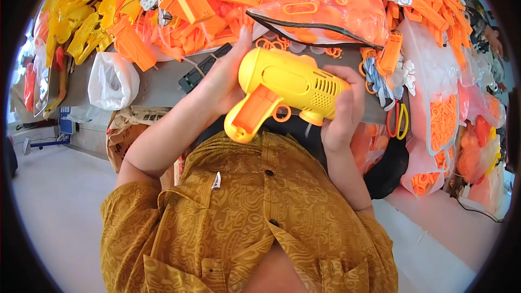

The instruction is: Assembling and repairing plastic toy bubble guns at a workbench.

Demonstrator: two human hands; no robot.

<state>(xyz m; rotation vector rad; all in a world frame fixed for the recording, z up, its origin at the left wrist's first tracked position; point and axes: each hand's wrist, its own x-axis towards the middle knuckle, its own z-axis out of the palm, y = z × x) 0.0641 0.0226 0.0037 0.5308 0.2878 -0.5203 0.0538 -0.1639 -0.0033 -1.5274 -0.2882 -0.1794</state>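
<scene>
Yellow plastic gun-shaped shell (pixel 293 78) is up in both hands right now, held in front of the belly, just over the near edge of the grey table (pixel 163 78). Left hand (pixel 230 70) is partly open and cupped against the fat rounded end, with most of its fingers hidden, so can't tell how tight that is. Right hand (pixel 342 122) is curled round the vented end, thumb on the near side, and looks like a proper hold. The grip points down toward the shirt (pixel 239 201), with an orange insert (pixel 258 109) in it and an orange ring trigger (pixel 281 113) right beside. Loads of parts behind: yellow pieces (pixel 81 27) heaped far left, a clear bag (pixel 336 11) of orange stuff past the shell, and a white bag (pixel 113 81) standing open at left.
</scene>
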